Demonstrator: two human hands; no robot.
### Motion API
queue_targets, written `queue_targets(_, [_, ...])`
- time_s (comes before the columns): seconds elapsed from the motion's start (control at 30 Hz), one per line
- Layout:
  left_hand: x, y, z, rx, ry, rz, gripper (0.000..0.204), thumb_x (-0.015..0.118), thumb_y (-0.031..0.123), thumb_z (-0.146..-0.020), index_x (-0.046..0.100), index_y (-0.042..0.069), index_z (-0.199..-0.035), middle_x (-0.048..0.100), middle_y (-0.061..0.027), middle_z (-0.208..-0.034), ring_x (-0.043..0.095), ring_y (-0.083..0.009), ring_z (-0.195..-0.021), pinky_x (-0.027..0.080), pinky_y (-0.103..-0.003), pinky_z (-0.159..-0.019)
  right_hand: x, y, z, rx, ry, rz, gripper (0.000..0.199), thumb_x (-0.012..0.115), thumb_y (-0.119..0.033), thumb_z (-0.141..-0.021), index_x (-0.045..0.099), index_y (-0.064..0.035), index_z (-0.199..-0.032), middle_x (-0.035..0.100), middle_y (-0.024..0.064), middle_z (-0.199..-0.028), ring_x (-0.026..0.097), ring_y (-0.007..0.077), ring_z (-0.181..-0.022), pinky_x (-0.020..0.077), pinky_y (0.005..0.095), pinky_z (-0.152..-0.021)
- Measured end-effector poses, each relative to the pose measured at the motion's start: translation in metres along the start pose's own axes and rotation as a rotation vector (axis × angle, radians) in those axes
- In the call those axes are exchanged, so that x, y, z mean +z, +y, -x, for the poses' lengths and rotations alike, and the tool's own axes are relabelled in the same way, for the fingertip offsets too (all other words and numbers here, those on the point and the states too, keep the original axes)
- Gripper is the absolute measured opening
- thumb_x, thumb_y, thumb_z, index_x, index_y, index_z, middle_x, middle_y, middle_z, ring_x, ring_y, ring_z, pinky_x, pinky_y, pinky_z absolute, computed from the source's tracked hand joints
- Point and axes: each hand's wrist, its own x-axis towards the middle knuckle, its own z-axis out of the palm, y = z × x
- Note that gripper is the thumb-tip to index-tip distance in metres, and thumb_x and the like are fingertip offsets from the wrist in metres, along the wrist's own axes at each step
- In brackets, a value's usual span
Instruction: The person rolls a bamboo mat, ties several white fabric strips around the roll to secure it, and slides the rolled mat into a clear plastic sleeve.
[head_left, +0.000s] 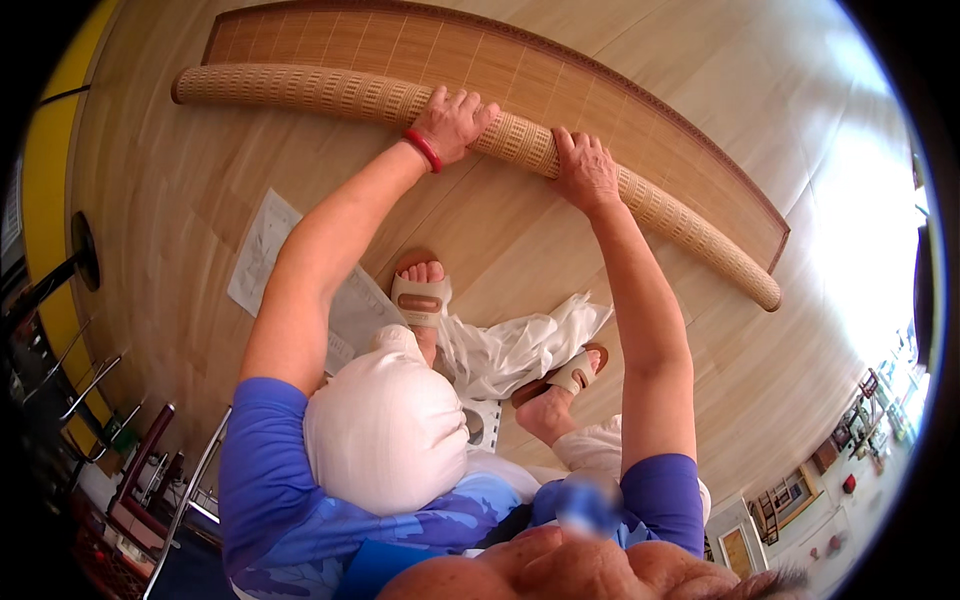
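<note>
A brown bamboo mat (300, 87) lies on the floor ahead of me, partly rolled into a long tube. Beyond the tube, its flat part (610, 115) stretches out with a dark woven border. My left hand (452, 122), with a red bangle at the wrist, curls over the middle of the roll. A short way to its right, my right hand (585, 170) has its fingers wrapped over the same roll. Both palms press on the tube, and the undersides of the fingers are hidden.
Crumpled white plastic sheeting (525, 345) lies between my sandalled feet. A printed paper sheet (265, 250) is on the wood-look floor (760, 375) at left. Metal-legged furniture (190, 480) and a black round base (85, 250) stand at the left edge.
</note>
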Motion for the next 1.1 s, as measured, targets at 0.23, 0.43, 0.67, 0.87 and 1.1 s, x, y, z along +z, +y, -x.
queue_targets(0.23, [-0.022, 0.013, 0.020, 0.076, -0.324, 0.260, 0.046, 0.075, 0.029, -0.059, 0.056, 0.014, -0.098, 0.060, -0.0070, -0.092, 0.058, -0.0264, -0.090, 0.046, -0.042, -0.074, -0.004, -0.001, 0.019, -0.100, -0.367, -0.157, 0.063, 0.071, -0.028, -0.062, 0.049, -0.0083, -0.117, 0.061, 0.0159, -0.101, 0.056, 0.0306, -0.101, 0.0457, 0.0383, -0.085])
queue_targets(0.43, [-0.019, 0.052, 0.076, 0.027, -0.503, 0.559, 0.050, 0.079, 0.037, -0.046, 0.060, 0.008, -0.083, 0.058, -0.0115, -0.090, 0.055, -0.0302, -0.090, 0.045, -0.044, -0.074, 0.015, -0.020, 0.070, -0.068, -0.646, -0.210, 0.075, 0.077, -0.033, -0.056, 0.048, -0.0113, -0.122, 0.057, 0.0140, -0.111, 0.053, 0.0303, -0.105, 0.0425, 0.0413, -0.087])
queue_targets(0.67, [-0.030, 0.043, 0.063, -0.041, -0.653, 0.612, 0.076, 0.080, 0.044, -0.041, 0.064, 0.009, -0.107, 0.053, -0.0082, -0.101, 0.046, -0.0249, -0.102, 0.034, -0.037, -0.088, 0.065, -0.054, 0.151, -0.052, 0.202, -0.008, 0.074, 0.071, -0.034, -0.068, 0.040, -0.0060, -0.129, 0.040, 0.0122, -0.132, 0.036, 0.0295, -0.124, 0.0232, 0.0509, -0.103])
queue_targets(0.87, [-0.019, 0.042, 0.075, -0.164, -0.237, 0.616, 0.067, 0.075, 0.044, -0.058, 0.059, 0.014, -0.115, 0.056, -0.0080, -0.107, 0.045, -0.0251, -0.109, 0.032, -0.042, -0.093, 0.057, -0.034, 0.107, -0.014, 0.178, -0.070, 0.068, 0.056, -0.054, -0.075, 0.046, -0.0082, -0.125, 0.043, 0.0108, -0.129, 0.036, 0.0277, -0.124, 0.0230, 0.0516, -0.103])
queue_targets(1.1, [-0.017, 0.091, 0.064, 0.138, 0.066, 0.142, 0.084, 0.075, 0.043, -0.058, 0.040, 0.018, -0.130, 0.040, -0.0118, -0.132, 0.038, -0.0261, -0.124, 0.024, -0.050, -0.103, 0.032, 0.005, 0.028, 0.110, 0.254, -0.050, 0.053, 0.049, -0.054, -0.082, 0.056, -0.0105, -0.112, 0.045, 0.0129, -0.128, 0.036, 0.0287, -0.124, 0.0256, 0.0526, -0.100])
